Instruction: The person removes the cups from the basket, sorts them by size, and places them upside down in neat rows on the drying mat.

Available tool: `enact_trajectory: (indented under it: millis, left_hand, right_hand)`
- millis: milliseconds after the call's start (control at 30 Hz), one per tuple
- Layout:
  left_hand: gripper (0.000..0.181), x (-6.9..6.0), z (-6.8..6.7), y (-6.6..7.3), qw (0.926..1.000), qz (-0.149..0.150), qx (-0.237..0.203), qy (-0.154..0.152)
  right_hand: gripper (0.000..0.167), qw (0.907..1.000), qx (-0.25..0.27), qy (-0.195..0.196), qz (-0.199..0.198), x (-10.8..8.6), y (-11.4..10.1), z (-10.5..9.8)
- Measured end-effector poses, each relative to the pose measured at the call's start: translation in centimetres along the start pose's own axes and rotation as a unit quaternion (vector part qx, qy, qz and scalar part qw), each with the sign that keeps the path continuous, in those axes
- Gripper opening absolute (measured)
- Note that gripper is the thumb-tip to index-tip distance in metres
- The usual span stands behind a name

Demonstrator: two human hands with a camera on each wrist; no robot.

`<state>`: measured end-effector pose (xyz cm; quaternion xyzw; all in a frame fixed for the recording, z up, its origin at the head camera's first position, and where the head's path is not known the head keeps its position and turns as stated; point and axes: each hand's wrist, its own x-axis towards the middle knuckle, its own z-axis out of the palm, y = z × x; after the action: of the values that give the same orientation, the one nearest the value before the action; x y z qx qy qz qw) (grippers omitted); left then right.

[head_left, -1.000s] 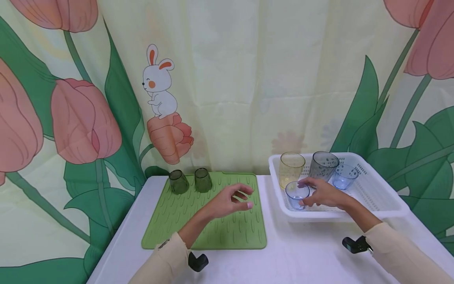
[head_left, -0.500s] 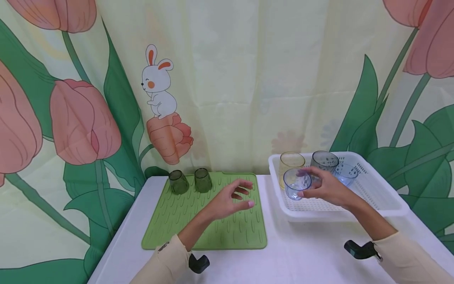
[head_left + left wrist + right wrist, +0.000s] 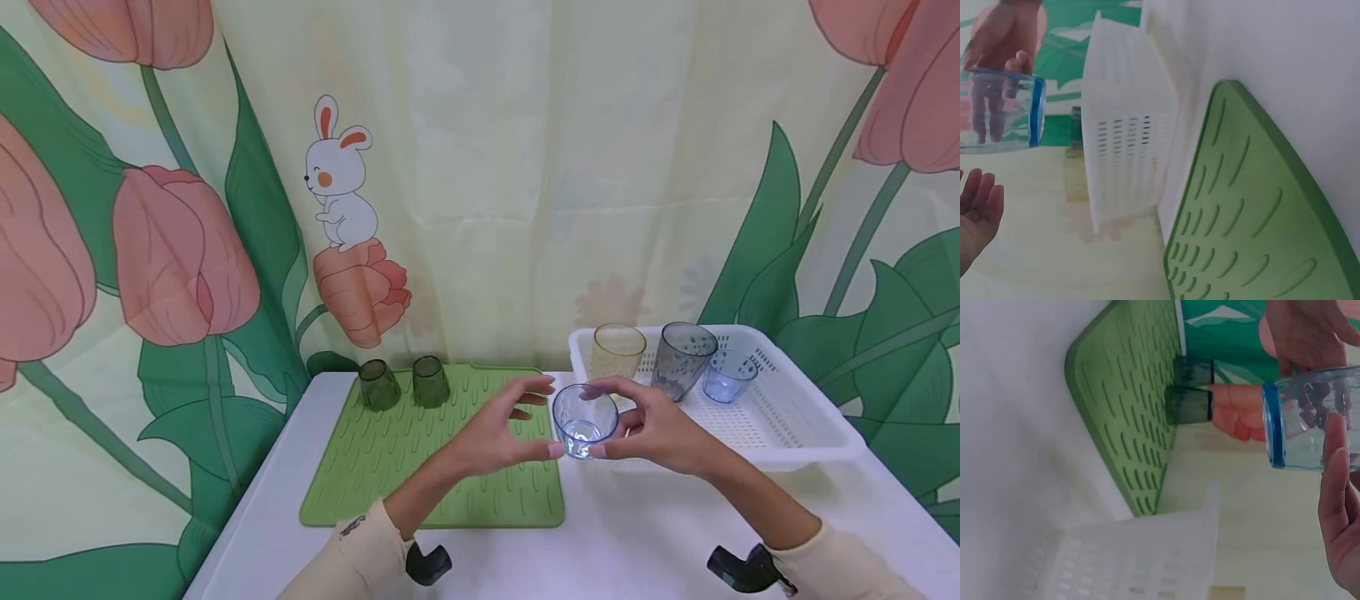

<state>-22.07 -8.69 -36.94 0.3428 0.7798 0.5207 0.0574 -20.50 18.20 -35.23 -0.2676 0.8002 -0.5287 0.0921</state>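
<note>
Clear, blue-tinted drinking glass (image 3: 583,421) is held upright, in front of the gap between mat and basket. My right hand (image 3: 660,425) grips it from the right side, thumb in front and fingers behind. On its left my left hand (image 3: 498,429) curves loosely, thumb and fingers spread; the left wrist view shows a small gap between those fingers (image 3: 982,200) and the glass (image 3: 1000,112). In the right wrist view the glass rim (image 3: 1274,425) shows a darker blue, and my right fingers (image 3: 1335,487) press on its side.
A white basket (image 3: 813,417) at right holds a yellowish glass (image 3: 618,354), a grey glass (image 3: 684,360) and a small blue glass (image 3: 729,377). At left lies a green drying mat (image 3: 375,483) with two dark green glasses (image 3: 378,386) upside down at its back.
My right hand has lifted the blue-tinted glass out of the basket and carried it left, to beside my left hand. The left hand has shifted slightly right.
</note>
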Motion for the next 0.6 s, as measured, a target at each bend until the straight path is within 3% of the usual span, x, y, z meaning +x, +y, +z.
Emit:
enact_trajectory:
  millis: [233,600]
  left_hand:
    - [0.078,-0.4,0.2,0.2,0.9997,-0.003,0.025,-0.006]
    - [0.07,-1.1,-0.4,0.3,0.9984,-0.009,0.055,0.002]
  right_hand:
    - [0.069,0.9992,0.012,-0.033,-0.016,0.8,-0.4,1.7]
    - [0.073,0.9973,0.045,-0.056,-0.013,1.0,0.4,2.7]
